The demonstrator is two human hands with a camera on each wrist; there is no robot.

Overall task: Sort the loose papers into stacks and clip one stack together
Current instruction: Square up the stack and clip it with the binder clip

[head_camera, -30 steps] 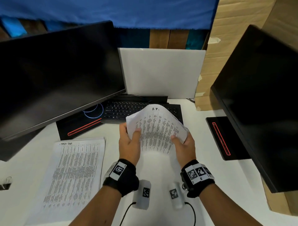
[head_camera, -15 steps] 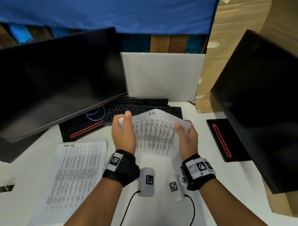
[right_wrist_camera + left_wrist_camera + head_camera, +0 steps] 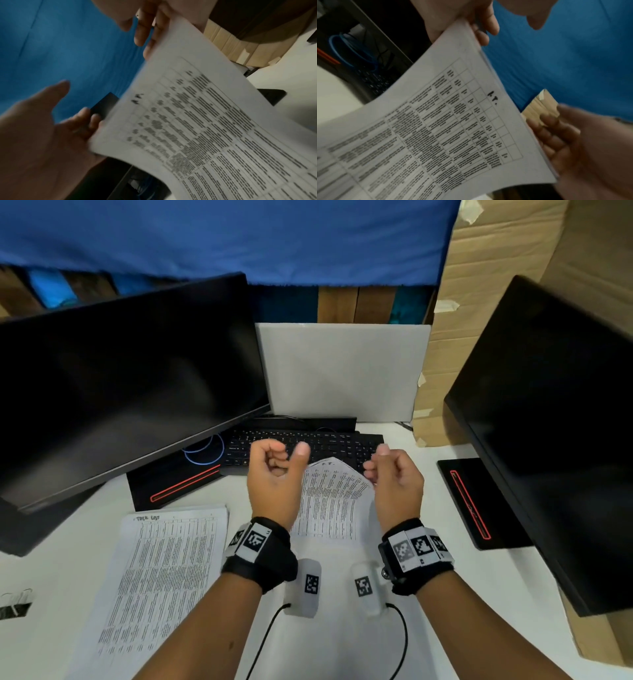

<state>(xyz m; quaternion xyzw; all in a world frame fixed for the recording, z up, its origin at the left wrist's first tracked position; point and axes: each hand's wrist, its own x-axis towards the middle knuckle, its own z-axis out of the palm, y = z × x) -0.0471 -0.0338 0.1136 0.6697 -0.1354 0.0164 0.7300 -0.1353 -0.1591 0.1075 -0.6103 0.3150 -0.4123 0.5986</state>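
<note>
Both hands are up over the white surface [image 3: 513, 594], in front of the keyboard [image 3: 308, 443]. The left hand [image 3: 274, 484] and the right hand [image 3: 397, 484] hold a bunch of printed papers [image 3: 332, 501] between them, near 12 o'clock. The left fingers [image 3: 485, 25] curl at one top corner. The right fingers [image 3: 145, 27] curl at the other. I cannot tell how tightly they pinch. Another paper stack [image 3: 161, 577] lies flat at 9 o'clock. A black binder clip [image 3: 15, 606] sits far out at 8 o'clock.
</note>
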